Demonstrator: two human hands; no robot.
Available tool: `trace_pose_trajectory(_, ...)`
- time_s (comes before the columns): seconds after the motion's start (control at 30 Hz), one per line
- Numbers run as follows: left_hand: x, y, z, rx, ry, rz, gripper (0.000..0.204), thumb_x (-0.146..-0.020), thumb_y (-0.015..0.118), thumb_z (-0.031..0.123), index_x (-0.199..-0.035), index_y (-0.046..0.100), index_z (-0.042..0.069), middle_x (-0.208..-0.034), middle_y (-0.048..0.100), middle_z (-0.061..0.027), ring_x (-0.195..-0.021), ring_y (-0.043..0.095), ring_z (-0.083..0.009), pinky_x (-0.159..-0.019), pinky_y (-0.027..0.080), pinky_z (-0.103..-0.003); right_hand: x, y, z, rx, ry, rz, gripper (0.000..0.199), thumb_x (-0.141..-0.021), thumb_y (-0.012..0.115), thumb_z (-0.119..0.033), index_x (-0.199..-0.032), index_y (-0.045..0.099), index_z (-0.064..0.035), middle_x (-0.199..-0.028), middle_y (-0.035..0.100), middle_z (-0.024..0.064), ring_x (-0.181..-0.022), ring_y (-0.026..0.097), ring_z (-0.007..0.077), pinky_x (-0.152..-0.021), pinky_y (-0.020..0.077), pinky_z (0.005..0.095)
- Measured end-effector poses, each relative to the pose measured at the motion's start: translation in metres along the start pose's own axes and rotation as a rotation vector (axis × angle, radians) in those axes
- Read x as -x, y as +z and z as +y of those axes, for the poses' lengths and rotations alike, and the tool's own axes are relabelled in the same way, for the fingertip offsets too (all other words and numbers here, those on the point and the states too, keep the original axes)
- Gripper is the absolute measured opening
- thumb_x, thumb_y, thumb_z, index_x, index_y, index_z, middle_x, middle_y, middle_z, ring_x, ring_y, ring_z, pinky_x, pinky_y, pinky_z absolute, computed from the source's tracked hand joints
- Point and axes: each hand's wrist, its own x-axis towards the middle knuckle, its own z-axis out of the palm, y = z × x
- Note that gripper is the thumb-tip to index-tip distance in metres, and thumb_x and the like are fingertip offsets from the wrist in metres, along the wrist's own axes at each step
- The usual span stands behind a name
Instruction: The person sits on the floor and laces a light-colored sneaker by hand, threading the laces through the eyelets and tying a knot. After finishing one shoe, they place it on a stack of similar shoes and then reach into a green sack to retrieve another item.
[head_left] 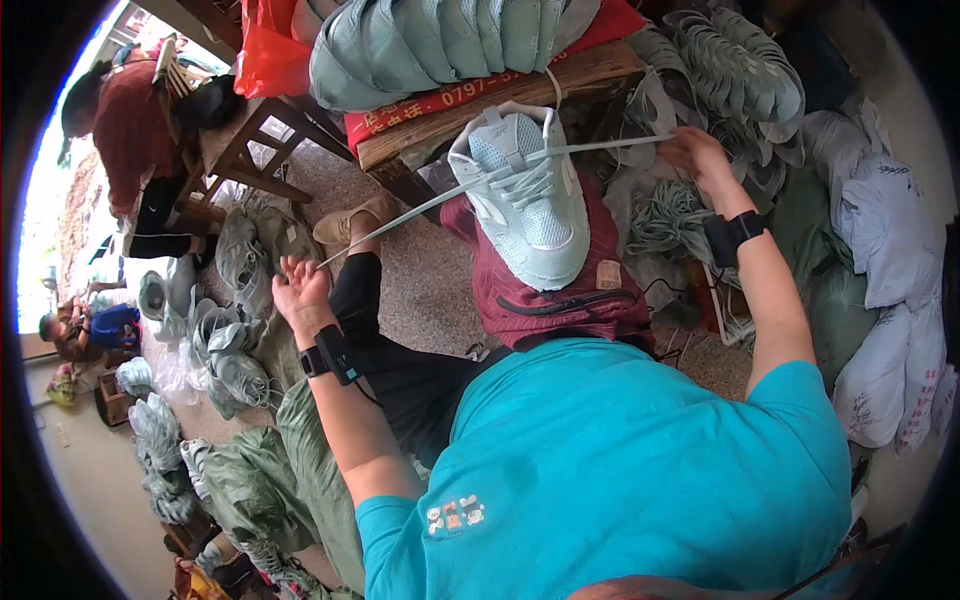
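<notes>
A pale grey-green shoe upper [548, 245] rests on a maroon cloth bag or pad [610, 290] over my lap, toe toward me. Its lace runs through several crossings at the front and stretches out taut to both sides. Out to the left, my left hand [300, 290] is closed on one lace end [400, 217]. My right hand [697, 158], raised at the far right, pinches the other lace end [610, 147]. Neither hand touches the upper itself. A dark band with a small device sits on each wrist.
A wooden bench [610, 68] ahead holds a row of overlapping uppers [440, 50]. A bundle of loose laces [668, 215] lies right of my lap, near stacked uppers [740, 70] and white sacks [885, 230]. Shoes and bags cover the left floor; a person [135, 130] sits beyond.
</notes>
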Motion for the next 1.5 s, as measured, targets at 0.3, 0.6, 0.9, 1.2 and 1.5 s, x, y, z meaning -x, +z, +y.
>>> trace_pose_trajectory(0.3,0.055,0.031,-0.060,-0.874,0.286,-0.203,0.037,-0.091,0.055,0.005,-0.127,0.051,-0.002,-0.083,0.062,-0.0047,-0.060,0.047,-0.0072,-0.057,0.040,-0.021,-0.025,-0.011,0.015,-0.296,0.020,0.059,0.029,-0.093,0.056,-0.014,-0.118,0.060,-0.0005,-0.102,0.066,0.0064,-0.066,0.050,0.0106,-0.055,0.0406,0.0217)
trace_pose_trajectory(0.6,0.133,0.094,-0.169,-0.832,0.010,-0.669,0.017,-0.098,0.057,0.014,-0.106,0.056,-0.002,-0.097,0.068,-0.0112,-0.080,0.063,-0.0129,-0.073,0.051,-0.025,0.095,0.160,-0.050,0.175,-0.473,-0.486,0.019,-0.091,0.065,-0.013,-0.108,0.060,-0.0054,-0.098,0.057,-0.0037,-0.086,0.052,0.0052,-0.074,0.0430,0.0204)
trace_pose_trajectory(0.9,0.135,0.097,-0.176,-1.189,-0.077,-0.654,0.017,-0.094,0.063,0.017,-0.094,0.060,0.000,-0.084,0.065,-0.0045,-0.070,0.058,-0.0097,-0.064,0.047,-0.022,0.109,0.152,-0.062,0.421,-0.328,-0.590,0.014,-0.090,0.064,-0.011,-0.096,0.054,-0.0035,-0.083,0.056,0.0005,-0.065,0.052,0.0041,-0.054,0.0427,0.0192)
trace_pose_trajectory(1.2,0.137,0.150,-0.161,-1.965,0.362,-0.849,0.021,-0.078,0.062,0.018,-0.075,0.062,-0.003,-0.066,0.064,-0.0144,-0.061,0.063,-0.0242,-0.060,0.050,-0.035,0.107,0.152,-0.043,0.455,-0.375,-0.591,0.014,-0.089,0.062,-0.008,-0.098,0.053,-0.0025,-0.081,0.056,0.0003,-0.060,0.050,0.0042,-0.050,0.0418,0.0205)
trace_pose_trajectory(1.5,0.139,0.164,-0.157,-2.130,0.442,-0.947,0.020,-0.077,0.060,0.017,-0.075,0.060,-0.003,-0.071,0.064,-0.0183,-0.070,0.065,-0.0334,-0.066,0.051,-0.039,0.102,0.131,-0.061,0.898,-1.050,-0.179,0.012,-0.090,0.061,-0.013,-0.094,0.065,-0.0028,-0.073,0.057,0.0100,-0.058,0.055,0.0223,-0.059,0.0443,0.0335)
